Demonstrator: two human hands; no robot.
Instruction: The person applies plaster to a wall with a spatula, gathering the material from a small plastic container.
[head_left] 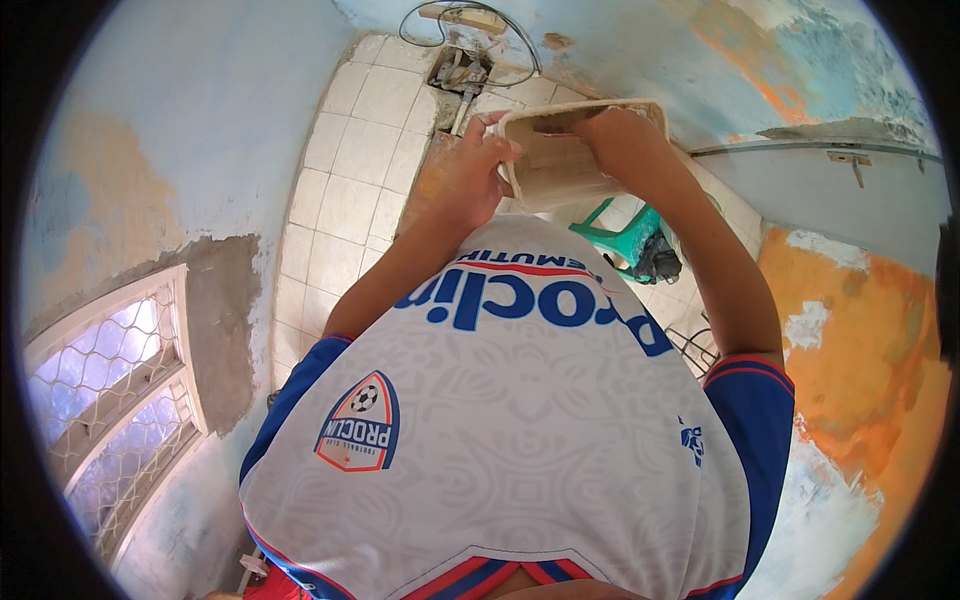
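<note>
A beige rectangular tub [560, 180] is tilted in front of my chest, its open side toward me and its rim and inner walls smeared. My left hand [475, 170] grips the tub's left rim, with the thumb and fingers closed on the edge. Over the far right rim, my right hand [620, 140] reaches into the tub with curled fingers. A thin dark brown strip [555, 130] shows beside those fingertips; I cannot make out whether it is a tool or residue. The tub's wall and the hand itself hide part of the right fingers.
Beyond the tub, a broken hole [460, 70] with a pipe interrupts the white floor tiles [345, 145], near a loose black cable [525, 45]. A green plastic stool [615, 240] with a black bag [657, 260] stands at right. A grilled window [110, 370] is at left.
</note>
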